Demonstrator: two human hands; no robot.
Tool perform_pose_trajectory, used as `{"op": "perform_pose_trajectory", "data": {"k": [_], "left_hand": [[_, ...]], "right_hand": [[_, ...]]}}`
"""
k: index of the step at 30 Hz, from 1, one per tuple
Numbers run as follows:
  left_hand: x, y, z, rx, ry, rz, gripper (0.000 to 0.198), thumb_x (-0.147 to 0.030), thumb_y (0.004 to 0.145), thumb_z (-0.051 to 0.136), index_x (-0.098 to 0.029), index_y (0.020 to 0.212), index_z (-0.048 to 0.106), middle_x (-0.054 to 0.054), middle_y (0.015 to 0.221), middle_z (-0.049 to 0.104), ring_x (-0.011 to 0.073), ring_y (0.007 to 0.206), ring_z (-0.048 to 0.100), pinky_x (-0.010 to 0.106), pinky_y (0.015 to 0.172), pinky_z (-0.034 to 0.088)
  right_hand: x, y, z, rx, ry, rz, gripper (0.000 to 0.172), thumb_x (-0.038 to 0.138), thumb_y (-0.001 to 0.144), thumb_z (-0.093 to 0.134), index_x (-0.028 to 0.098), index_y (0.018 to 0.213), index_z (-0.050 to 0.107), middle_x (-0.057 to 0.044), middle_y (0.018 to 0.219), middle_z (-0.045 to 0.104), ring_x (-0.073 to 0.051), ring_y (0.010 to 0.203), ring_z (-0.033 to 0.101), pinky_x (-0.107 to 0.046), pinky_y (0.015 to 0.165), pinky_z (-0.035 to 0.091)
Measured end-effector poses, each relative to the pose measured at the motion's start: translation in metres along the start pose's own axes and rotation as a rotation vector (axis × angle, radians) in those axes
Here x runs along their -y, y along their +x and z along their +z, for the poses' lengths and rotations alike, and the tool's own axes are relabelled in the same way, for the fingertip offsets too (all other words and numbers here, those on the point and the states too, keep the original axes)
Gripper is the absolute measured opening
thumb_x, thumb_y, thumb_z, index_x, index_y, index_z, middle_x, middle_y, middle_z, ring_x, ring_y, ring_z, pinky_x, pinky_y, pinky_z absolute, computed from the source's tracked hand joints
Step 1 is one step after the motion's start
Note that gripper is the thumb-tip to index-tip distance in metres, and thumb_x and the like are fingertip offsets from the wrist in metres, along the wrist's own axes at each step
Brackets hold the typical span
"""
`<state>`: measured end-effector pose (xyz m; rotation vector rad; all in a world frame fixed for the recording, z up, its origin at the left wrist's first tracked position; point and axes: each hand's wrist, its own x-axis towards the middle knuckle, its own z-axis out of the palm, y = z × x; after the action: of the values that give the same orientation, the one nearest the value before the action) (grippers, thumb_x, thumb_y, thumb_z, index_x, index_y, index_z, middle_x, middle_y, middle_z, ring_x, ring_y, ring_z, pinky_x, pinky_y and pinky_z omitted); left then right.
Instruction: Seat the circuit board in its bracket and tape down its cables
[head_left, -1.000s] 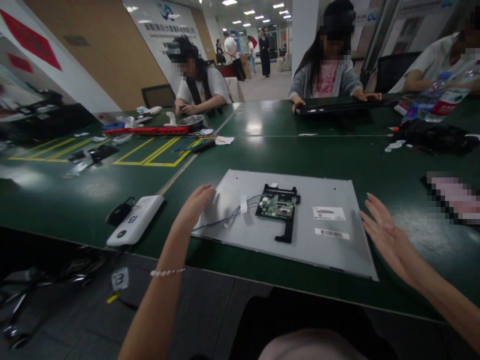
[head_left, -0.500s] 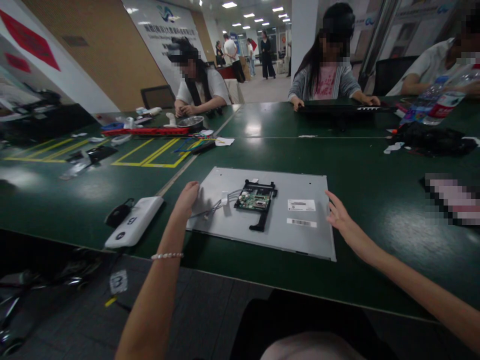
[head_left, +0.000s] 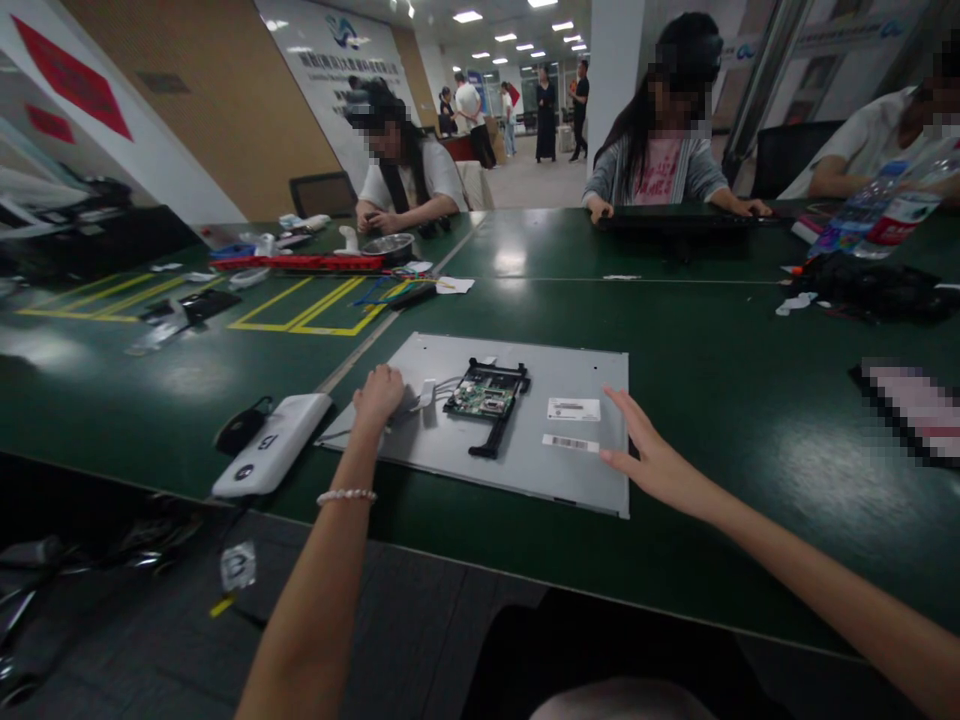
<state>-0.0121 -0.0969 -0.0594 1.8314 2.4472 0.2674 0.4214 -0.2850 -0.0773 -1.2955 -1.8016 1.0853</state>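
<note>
A flat grey metal display panel (head_left: pixel 420 445) lies back side up on the green table in front of me. Mounted at its middle is a green circuit board (head_left: pixel 482 400) in a black bracket (head_left: pixel 489 440). Grey cables (head_left: pixel 444 388) with a white tag run from the board towards the left. My left hand (head_left: pixel 380 395) is over the panel's left part beside these cables, fingers curled down and their tips hidden. At the right edge, my right hand (head_left: pixel 651 452) has thumb and fingers spread, reaching over the panel near two white labels (head_left: pixel 572 410).
A white power bank (head_left: pixel 274 447) and a black object (head_left: pixel 241 426) lie to the left. A pixelated phone-like item (head_left: pixel 915 410) is at right. Across the table, people sit near bottles (head_left: pixel 896 220), a black bundle (head_left: pixel 862 285) and a red strip (head_left: pixel 300 263).
The panel has slid left, closer to the power bank. My left hand has gone from its left edge to above the cables; my right hand has followed leftwards, fingers now over the right edge.
</note>
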Motion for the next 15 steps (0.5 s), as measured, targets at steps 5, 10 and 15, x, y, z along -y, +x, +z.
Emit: {"op": "perform_pose_trajectory", "data": {"k": [5, 10, 15], "left_hand": [[0.007, 0.003, -0.002, -0.047, -0.075, -0.025, 0.041, -0.027, 0.096, 0.027, -0.007, 0.122, 0.052, 0.029, 0.136, 0.052, 0.0369, 0.132, 0.044, 0.062, 0.107, 0.027], [0.008, 0.003, -0.003, -0.049, -0.144, -0.023, 0.040, -0.027, 0.095, 0.031, -0.009, 0.124, 0.052, 0.027, 0.141, 0.049, 0.0357, 0.136, 0.040, 0.061, 0.109, 0.024], [0.005, -0.003, -0.008, -0.078, -0.258, 0.002, 0.051, -0.034, 0.093, 0.037, 0.000, 0.131, 0.048, 0.033, 0.143, 0.043, 0.0430, 0.139, 0.033, 0.065, 0.109, 0.020]], "right_hand": [[0.013, 0.003, 0.010, 0.026, -0.055, -0.008, 0.084, 0.048, 0.090, 0.057, 0.037, 0.157, 0.006, -0.006, 0.167, -0.003, -0.031, 0.152, 0.000, -0.058, 0.119, 0.013], [0.016, 0.006, 0.014, 0.026, -0.079, 0.028, 0.084, 0.046, 0.089, 0.059, 0.037, 0.157, 0.009, -0.006, 0.167, 0.001, -0.032, 0.151, -0.002, -0.061, 0.118, 0.014], [0.016, 0.005, 0.021, -0.050, -0.104, -0.002, 0.077, 0.039, 0.090, 0.056, 0.032, 0.156, 0.016, -0.008, 0.166, 0.009, -0.030, 0.152, 0.002, -0.057, 0.120, 0.013]]}}
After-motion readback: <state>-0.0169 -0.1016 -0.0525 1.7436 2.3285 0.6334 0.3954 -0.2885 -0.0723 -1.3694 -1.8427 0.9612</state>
